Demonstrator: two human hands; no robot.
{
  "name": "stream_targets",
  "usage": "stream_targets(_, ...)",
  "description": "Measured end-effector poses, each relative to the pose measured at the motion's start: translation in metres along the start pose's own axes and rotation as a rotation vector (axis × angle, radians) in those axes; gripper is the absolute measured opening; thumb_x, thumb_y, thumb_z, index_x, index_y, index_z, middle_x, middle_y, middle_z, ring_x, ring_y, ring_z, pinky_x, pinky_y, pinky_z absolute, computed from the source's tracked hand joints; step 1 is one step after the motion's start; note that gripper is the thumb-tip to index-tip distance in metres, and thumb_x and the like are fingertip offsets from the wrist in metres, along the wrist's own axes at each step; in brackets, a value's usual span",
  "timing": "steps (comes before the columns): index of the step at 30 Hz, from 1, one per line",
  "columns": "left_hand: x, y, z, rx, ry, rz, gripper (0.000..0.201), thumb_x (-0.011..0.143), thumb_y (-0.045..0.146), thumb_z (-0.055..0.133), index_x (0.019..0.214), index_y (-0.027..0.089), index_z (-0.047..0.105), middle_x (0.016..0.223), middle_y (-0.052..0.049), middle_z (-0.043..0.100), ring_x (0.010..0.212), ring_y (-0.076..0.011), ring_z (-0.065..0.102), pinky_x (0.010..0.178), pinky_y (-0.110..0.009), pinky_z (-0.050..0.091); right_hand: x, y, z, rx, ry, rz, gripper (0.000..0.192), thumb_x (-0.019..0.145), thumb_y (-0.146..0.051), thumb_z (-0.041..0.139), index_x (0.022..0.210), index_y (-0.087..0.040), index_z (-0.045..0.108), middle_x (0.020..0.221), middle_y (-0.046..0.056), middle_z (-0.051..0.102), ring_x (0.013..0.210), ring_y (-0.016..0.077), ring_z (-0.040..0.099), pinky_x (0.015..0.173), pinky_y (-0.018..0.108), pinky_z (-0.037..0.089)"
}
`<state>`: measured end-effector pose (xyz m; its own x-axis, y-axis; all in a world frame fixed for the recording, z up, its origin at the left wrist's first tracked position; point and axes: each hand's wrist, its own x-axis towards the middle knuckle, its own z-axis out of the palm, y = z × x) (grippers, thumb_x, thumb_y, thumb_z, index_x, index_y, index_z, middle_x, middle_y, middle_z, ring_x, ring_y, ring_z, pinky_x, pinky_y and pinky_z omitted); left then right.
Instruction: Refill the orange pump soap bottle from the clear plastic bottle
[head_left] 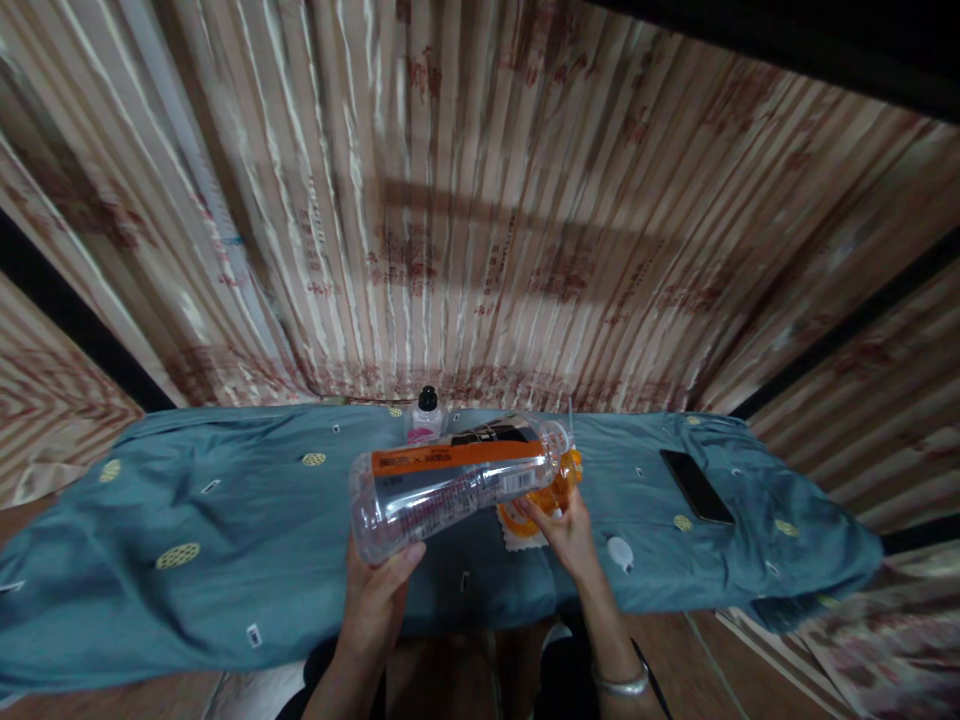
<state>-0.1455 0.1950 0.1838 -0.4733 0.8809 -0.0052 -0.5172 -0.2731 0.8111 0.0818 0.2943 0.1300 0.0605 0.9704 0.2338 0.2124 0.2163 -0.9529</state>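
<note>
My left hand (379, 585) grips the base of a large clear plastic bottle (450, 480) with an orange and black label, held tilted almost flat with its neck pointing right. The bottle's uncapped mouth sits over an orange container (566, 480) that my right hand (566, 530) holds on the blue cloth. A white cap (621, 552) lies on the cloth just right of my right hand. How much liquid is in the bottle cannot be made out.
A blue patterned cloth (187, 500) covers the table. A small bottle with a black cap (426, 415) stands behind the big bottle. A black phone (696, 485) lies at the right. Striped curtains (487, 200) hang behind.
</note>
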Motion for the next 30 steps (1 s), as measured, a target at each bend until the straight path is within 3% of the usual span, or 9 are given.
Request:
stream_targets(5,0.001,-0.003,-0.002,-0.003,0.009,0.002,0.071,0.057,0.033,0.094,0.123,0.025,0.071,0.111,-0.008,0.079,0.109,-0.0313,0.073,0.105,-0.047,0.054,0.000,-0.002,0.001,0.018,-0.009,-0.017,0.071,0.076,-0.051,0.082,0.134,-0.020,0.057,0.126,0.012,0.074,0.116,0.0305,0.071,0.101,0.044,0.057)
stream_targets(10,0.002,-0.003,-0.003,-0.023,0.023,0.002,0.078,0.055,0.029,0.095,0.128,0.029,0.069,0.115,-0.007,0.078,0.112,-0.0317,0.072,0.104,-0.048,0.054,0.001,0.002,0.001,0.017,0.014,-0.024,0.068,0.073,-0.051,0.084,0.129,-0.019,0.061,0.121,0.013,0.076,0.111,0.0318,0.073,0.095,0.044,0.060)
stream_targets(26,0.001,0.001,0.006,-0.020,0.006,0.006,0.075,0.054,0.034,0.095,0.125,0.028,0.071,0.109,-0.006,0.079,0.109,-0.0306,0.073,0.104,-0.046,0.055,0.001,-0.001,0.000,0.007,0.008,-0.038,0.066,0.074,-0.049,0.084,0.130,-0.020,0.062,0.123,0.012,0.075,0.113,0.0315,0.072,0.100,0.045,0.058)
stream_targets(30,-0.002,0.003,0.009,-0.023,0.059,0.036,0.073,0.057,0.032,0.094,0.126,0.031,0.070,0.105,-0.002,0.079,0.111,-0.0275,0.072,0.107,-0.043,0.052,0.000,-0.003,0.001,0.006,0.023,-0.049,0.066,0.074,-0.049,0.084,0.129,-0.021,0.062,0.123,0.011,0.075,0.113,0.0315,0.072,0.100,0.045,0.058)
